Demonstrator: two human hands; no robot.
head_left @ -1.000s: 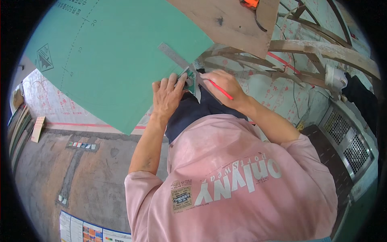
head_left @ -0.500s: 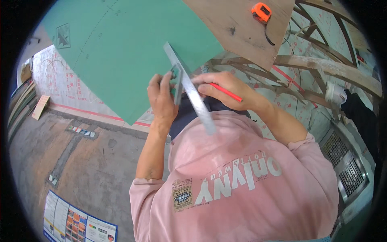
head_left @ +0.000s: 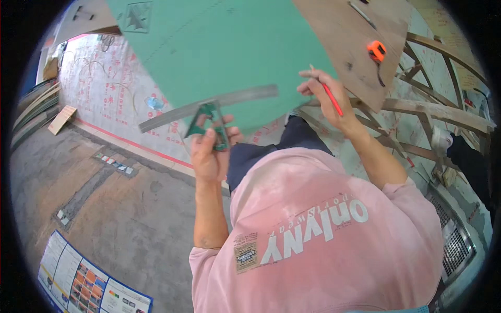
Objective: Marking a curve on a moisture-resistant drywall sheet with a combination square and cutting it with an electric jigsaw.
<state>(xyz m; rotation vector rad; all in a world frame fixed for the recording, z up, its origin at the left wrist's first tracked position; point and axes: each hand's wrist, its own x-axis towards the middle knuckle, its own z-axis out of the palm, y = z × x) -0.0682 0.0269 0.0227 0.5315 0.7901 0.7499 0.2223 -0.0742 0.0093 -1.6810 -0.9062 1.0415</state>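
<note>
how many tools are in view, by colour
green: 1, the combination square in the left hand
red: 1, the pencil in the right hand
orange: 1, the tape measure on the brown board
total: 3

The person wears a pink short-sleeved T-shirt (head_left: pixel 323 245) with big white lettering across its middle and a small square label at 8 o'clock of that. Dark navy trousers (head_left: pixel 261 154) show at 12 o'clock. Forearms are bare.
</note>
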